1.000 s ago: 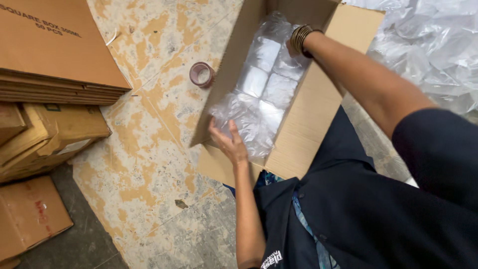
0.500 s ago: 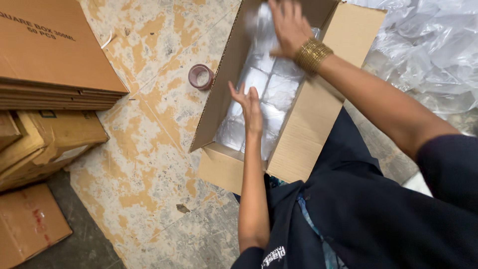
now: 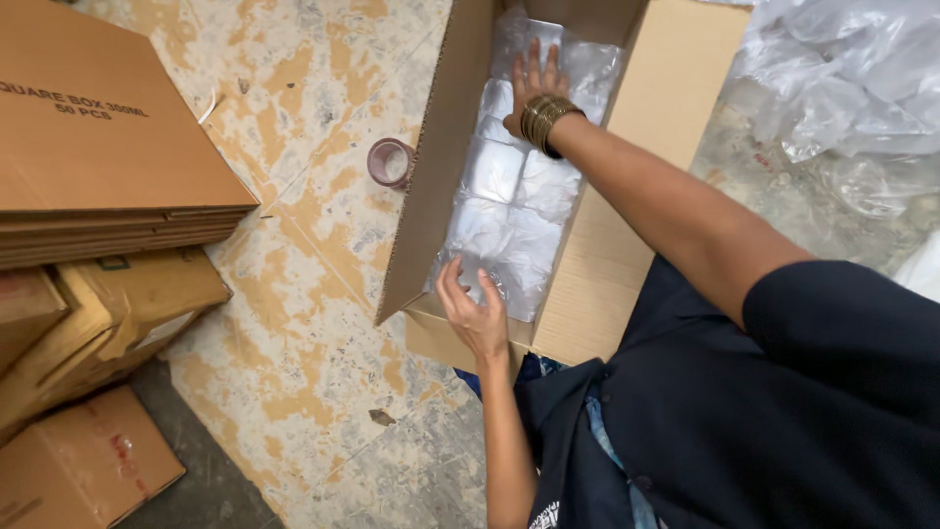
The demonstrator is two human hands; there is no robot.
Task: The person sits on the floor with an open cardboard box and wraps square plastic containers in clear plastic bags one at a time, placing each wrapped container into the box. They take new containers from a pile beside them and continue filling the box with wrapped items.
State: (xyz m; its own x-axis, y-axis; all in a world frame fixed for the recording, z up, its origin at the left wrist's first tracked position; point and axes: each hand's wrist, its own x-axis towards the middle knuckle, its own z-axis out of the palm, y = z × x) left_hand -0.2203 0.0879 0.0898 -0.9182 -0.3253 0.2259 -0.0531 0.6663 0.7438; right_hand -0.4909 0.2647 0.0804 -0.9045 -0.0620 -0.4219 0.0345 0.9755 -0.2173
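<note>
An open brown cardboard box (image 3: pixel 431 176) stands on the floor in front of me, its flaps up. Inside lies a clear plastic pack of square containers (image 3: pixel 509 211). My left hand (image 3: pixel 475 309) rests on the pack's near end, fingers spread over the plastic. My right hand (image 3: pixel 534 83), with gold bangles at the wrist, lies flat on the pack's far end, deep in the box. Neither hand grips anything; both press on the plastic.
A roll of brown tape (image 3: pixel 389 162) lies on the worn floor left of the box. Flat cartons (image 3: pixel 98 147) are stacked at the left, with more boxes (image 3: pixel 88 470) below. Crumpled clear plastic bags (image 3: pixel 842 88) pile up at the right.
My left hand has drawn back from the middle of the pack to its near end. My right hand stays at the far end, now pressed flat lower in the box.
</note>
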